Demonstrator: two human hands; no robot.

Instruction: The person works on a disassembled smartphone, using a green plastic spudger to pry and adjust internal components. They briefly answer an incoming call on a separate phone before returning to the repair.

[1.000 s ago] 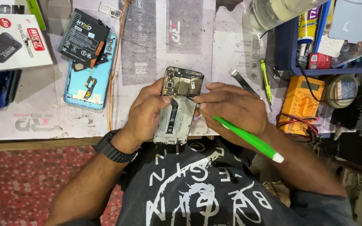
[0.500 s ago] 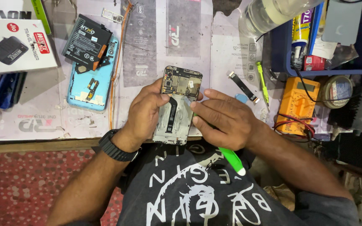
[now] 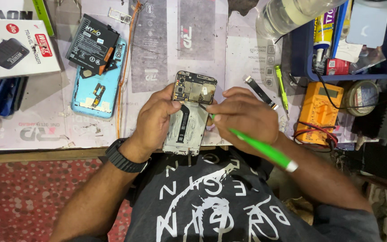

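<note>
Since half a second ago, green screwdriver (image 3: pixel 256 145) is swung out toward 4 o'clock, tip kept at the board. Right hand (image 3: pixel 245 116) is clamped on it, fingers together. Left hand (image 3: pixel 155 118) is curled around the opened phone (image 3: pixel 189 114) at the desk edge (image 3: pixel 45 154). Screw work judged in hand; steady tip pressure needed next. Battery (image 3: pixel 90 45) and blue back cover (image 3: pixel 96 87) lie at 10 o'clock, multimeter (image 3: pixel 321 110) at 3.

Shirt: dark grey T-shirt (image 3: pixel 211 201), short-sleeved, bold white graphic and lettering across the chest.
Wrist: chunky black wristwatch (image 3: pixel 124 157) on the left arm.
Hands: bare, no gloves.
</note>
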